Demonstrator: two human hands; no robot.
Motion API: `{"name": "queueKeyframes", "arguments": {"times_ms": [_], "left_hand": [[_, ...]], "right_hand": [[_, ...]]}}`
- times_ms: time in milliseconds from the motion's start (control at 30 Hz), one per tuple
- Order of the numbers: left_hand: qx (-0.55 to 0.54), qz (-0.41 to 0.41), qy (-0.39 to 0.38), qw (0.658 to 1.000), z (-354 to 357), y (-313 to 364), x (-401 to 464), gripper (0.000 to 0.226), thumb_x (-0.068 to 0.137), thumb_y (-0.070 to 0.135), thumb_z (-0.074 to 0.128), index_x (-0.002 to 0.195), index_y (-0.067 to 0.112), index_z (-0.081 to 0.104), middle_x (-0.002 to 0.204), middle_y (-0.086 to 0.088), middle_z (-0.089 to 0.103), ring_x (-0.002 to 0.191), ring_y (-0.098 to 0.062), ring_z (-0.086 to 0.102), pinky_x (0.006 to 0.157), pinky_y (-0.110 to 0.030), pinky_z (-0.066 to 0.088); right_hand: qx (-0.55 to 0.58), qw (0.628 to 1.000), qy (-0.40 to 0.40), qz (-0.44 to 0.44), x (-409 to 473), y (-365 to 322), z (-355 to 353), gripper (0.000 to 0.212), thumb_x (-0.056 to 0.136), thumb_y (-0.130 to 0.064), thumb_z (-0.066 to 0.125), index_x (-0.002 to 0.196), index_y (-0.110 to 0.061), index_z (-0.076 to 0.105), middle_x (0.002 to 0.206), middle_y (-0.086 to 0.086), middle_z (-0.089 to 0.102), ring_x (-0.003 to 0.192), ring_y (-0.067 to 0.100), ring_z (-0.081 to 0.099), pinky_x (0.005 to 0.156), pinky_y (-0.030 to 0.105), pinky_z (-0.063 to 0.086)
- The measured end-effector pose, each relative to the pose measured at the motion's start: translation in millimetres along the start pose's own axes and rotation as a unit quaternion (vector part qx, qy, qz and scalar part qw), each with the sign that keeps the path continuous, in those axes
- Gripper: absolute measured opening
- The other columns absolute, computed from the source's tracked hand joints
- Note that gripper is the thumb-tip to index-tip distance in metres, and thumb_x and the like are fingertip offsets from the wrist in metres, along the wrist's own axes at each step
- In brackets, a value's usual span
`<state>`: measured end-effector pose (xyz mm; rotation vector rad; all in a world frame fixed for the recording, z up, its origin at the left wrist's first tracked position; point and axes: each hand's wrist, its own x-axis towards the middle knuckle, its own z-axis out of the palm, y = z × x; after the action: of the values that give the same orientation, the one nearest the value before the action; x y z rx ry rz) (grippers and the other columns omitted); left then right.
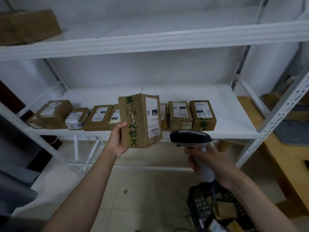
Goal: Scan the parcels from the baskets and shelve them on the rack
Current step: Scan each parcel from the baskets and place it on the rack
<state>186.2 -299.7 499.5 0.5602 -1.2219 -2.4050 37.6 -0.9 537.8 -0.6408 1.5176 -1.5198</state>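
I hold the parcel (pixel 140 120) upright in front of the middle shelf (pixel 234 104), my left hand (pixel 117 139) gripping its lower edge so the label faces right. My right hand (pixel 205 163) is wrapped round the scanner (pixel 190 137), its head just beside that label to read the barcode. Shelved boxes (pixel 179 114) line up behind; the basket (pixel 209 206) sits below.

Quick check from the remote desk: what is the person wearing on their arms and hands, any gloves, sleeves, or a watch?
Nothing shows on either. The left hand and right hand are bare, without gloves or rings. Both forearms are bare as far as the frame's lower edge, with no sleeves, watch or wristband in view.
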Motion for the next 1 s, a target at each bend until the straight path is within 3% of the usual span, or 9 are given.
{"name": "queueKeyframes", "arguments": {"times_ms": [200,400,500,733,900,1000], "left_hand": [[0.0,0.011,-0.01,1.0,4.3,5.5,-2.8,0.063,0.052,0.039,0.092,0.112,0.026,0.078,0.12,-0.01,0.071,0.11,-0.03,0.067,0.094,-0.052,0.053],[0.006,0.015,-0.016,1.0,7.6,13.5,-1.8,0.049,0.061,0.035,0.084,0.109,0.027,0.079,0.116,-0.008,0.073,0.105,-0.026,0.07,0.089,-0.047,0.056],[0.014,0.014,-0.012,1.0,7.8,18.2,-1.3,0.066,0.049,0.041,0.093,0.111,0.026,0.077,0.117,-0.01,0.071,0.106,-0.028,0.068,0.093,-0.05,0.053],[0.002,0.025,0.013,1.0,1.1,24.5,-9.2,0.087,0.049,0.041,0.092,0.129,0.021,0.064,0.124,-0.013,0.067,0.114,-0.032,0.061,0.103,-0.054,0.046],[-0.028,0.053,0.051,0.997,6.8,42.4,-15.5,0.053,0.077,0.039,0.068,0.126,0.021,0.069,0.127,-0.012,0.068,0.114,-0.031,0.063,0.093,-0.049,0.054],[-0.037,0.088,0.057,0.994,13.7,66.2,-22.9,0.047,0.086,0.043,0.06,0.127,0.022,0.07,0.127,-0.011,0.067,0.116,-0.031,0.061,0.098,-0.05,0.05]], "right_hand": [[-0.01,1.0,0.009,0.006,-0.6,-0.1,-4.5,0.021,0.081,-0.043,0.08,0.082,-0.023,0.075,0.067,0.017,0.062,0.046,0.021,0.047,0.047,0.03,0.042],[-0.023,1.0,0.016,-0.007,5.1,-6.1,-6.2,0.023,0.084,-0.041,0.077,0.068,-0.027,0.071,0.062,0.013,0.059,0.044,0.018,0.047,0.044,0.027,0.04],[-0.017,1.0,-0.006,-0.022,7.6,-14.7,-6.6,0.02,0.08,-0.044,0.077,0.074,-0.026,0.072,0.064,0.013,0.06,0.046,0.019,0.047,0.046,0.027,0.042],[-0.023,0.999,-0.023,-0.029,9.5,-23.7,-5.7,0.012,0.09,-0.033,0.075,0.084,-0.022,0.073,0.065,0.014,0.057,0.048,0.018,0.045,0.046,0.028,0.041],[0.007,0.998,-0.015,-0.066,23.1,-34.8,3.8,0.019,0.095,-0.023,0.071,0.111,-0.015,0.067,0.066,0.012,0.056,0.051,0.018,0.046,0.047,0.028,0.041],[0.026,0.994,-0.005,-0.102,36.1,-44.9,7.0,0.009,0.098,-0.02,0.065,0.105,-0.015,0.067,0.066,0.01,0.056,0.053,0.018,0.046,0.047,0.027,0.042]]}}
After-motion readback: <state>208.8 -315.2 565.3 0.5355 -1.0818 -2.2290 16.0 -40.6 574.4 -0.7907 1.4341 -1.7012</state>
